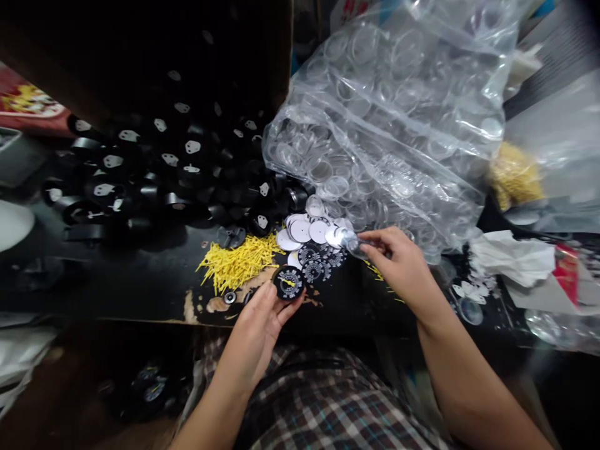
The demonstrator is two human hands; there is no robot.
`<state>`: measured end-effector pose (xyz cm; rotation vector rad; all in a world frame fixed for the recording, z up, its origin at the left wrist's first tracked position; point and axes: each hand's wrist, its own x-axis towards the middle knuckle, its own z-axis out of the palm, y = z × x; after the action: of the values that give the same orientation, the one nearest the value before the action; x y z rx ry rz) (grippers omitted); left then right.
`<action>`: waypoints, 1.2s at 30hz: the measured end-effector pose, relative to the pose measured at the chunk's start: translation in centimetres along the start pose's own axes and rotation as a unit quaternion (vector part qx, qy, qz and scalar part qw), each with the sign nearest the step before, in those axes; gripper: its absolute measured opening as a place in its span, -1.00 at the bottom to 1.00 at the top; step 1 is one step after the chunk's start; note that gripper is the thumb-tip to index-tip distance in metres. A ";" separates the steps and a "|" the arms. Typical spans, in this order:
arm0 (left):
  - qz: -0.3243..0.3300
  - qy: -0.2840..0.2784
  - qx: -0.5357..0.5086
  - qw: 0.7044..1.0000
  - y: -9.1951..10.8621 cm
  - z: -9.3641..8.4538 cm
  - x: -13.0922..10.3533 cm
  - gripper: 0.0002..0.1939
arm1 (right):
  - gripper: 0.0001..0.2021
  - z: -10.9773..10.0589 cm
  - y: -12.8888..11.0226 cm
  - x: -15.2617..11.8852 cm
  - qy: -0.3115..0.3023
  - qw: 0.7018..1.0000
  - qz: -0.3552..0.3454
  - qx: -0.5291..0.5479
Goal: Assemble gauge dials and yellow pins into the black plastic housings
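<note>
My left hand (265, 315) grips a round black dial gauge (287, 283) by its edge, its face turned up with white markings and a yellow pointer. Pinched between the thumb and fingers of my right hand (396, 259) is a clear round lens (352, 242), held just above the table. White discs (300, 230) and black printed dial faces (316, 269) lie between the two hands. Beside my left hand is a heap of yellow pointers (239, 261).
A large plastic bag of clear lenses (398, 119) spills open at the back right. Many black gauge housings (140, 181) crowd the back left. Crumpled white paper (513, 256) lies at the right. The table's front edge (154, 321) runs just before my body.
</note>
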<state>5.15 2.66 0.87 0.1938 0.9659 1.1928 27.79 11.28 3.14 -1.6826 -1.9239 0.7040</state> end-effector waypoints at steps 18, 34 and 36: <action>0.117 -0.028 0.223 0.967 0.0 -0.1 -0.9 -0.65 | -0.64 5.7 -9.2 -1.1 -0.101 0.986 -0.128 0.028; 0.086 0.200 0.404 0.888 2.5 -10.2 -7.4 -0.48 | -0.61 7.8 -10.3 -0.8 -0.204 0.959 -0.159 0.115; 0.152 0.316 0.535 0.768 4.0 -12.5 -8.6 -0.46 | -0.68 7.3 -9.9 -0.5 -0.188 0.967 -0.132 0.112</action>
<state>-6.93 -7.34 0.28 0.9266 2.2397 0.8476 15.68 9.21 4.25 -1.1890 -2.1691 1.1470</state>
